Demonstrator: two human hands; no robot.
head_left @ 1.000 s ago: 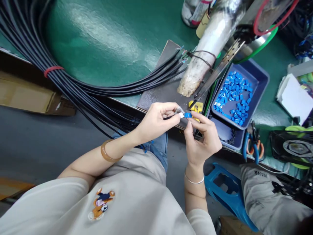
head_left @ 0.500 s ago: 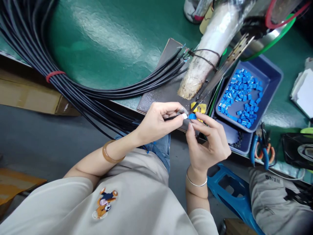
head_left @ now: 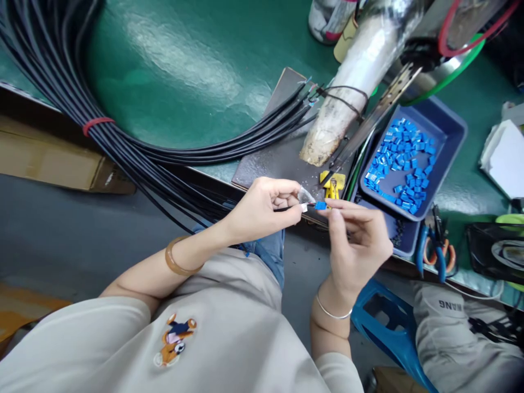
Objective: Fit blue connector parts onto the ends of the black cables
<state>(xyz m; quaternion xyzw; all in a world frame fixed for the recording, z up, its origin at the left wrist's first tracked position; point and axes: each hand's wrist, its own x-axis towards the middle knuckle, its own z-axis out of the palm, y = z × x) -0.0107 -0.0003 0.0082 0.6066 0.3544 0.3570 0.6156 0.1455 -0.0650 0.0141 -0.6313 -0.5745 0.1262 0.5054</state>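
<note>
My left hand pinches the white end of a black cable between thumb and forefinger. Thin dark wires run from that end to a small blue connector. The fingertips of my right hand are closed on the connector's right side. A yellow tool lies just beyond it on the dark board. Many black cables, bound with a red tie, stretch over the green table from the left.
A wrapped post and a metal bar slant above the board. Right of them is a tray of blue connectors. Pliers lie at the table edge, near a blue stool and another person's leg.
The blue connector now shows more fully, with wires visible between it and the white cable end. My right hand has shifted slightly right and its grip has changed.
</note>
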